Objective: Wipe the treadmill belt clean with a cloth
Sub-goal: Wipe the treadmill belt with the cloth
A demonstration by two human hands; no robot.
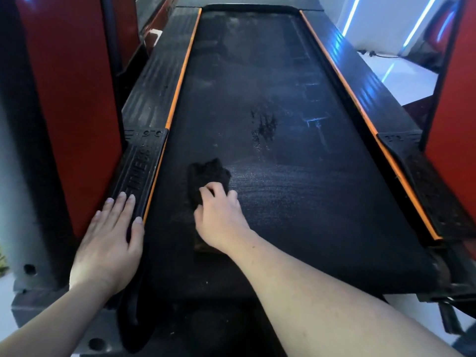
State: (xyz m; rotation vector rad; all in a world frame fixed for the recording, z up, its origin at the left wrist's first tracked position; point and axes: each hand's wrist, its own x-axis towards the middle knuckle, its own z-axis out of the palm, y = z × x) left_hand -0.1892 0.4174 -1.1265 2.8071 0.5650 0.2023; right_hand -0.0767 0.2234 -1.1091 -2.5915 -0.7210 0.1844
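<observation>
Head view: the right hand point(219, 215) clutches the dark cloth point(209, 173) on the belt point(296, 215), near its left edge. The left hand point(110, 235) lies flat on the side rail point(136, 161), holding nothing. This looks mid-wipe; the next stroke should reach the smudge point(265, 127) at one o'clock.

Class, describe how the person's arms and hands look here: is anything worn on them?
The left hand and the right hand are bare: no gloves, rings, watch or bracelet show. Both forearms are uncovered too, with no sleeve in view up to the picture's edge. The fingernails look short and unpainted.
</observation>
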